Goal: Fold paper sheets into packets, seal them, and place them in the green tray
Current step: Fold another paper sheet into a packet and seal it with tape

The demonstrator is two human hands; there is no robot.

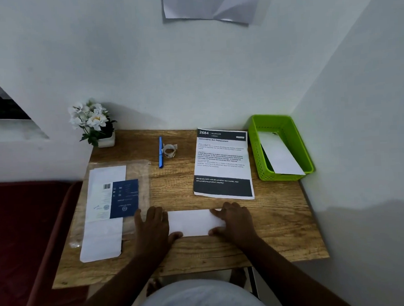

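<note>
1. In the head view, the fingers (217,213) of the right hand (233,222) lie nearly straight and close together, pressed flat on the right end of the folded paper (193,222), with the thumb against its near edge. They pinch nothing; they press.
2. The left hand (153,226) does the same at the other end: fingers spread and flat, partly on the paper's left end and partly on the wooden table (283,230), thumb tip touching the near edge.
3. The paper lies as a white strip between the two hands, close to the front edge of the table, with a faint crease line showing across it left of the middle.
4. To my eye this is the folding step: the sheet is already folded into a strip and is being flattened. It is not sealed yet.
5. The next move seems to call for one hand to keep the packet flat while the other reaches for the roll of stickers (169,150), which lies beside the blue pen (160,152) well behind the hands.
6. The green tray (257,149) stands in the far right corner with one white packet (280,155) already leaning inside, so more are still to come.
7. A printed sheet (222,165) lies between the hands and the tray, and a stack of plain sheets (102,239) waits on the left.
</note>
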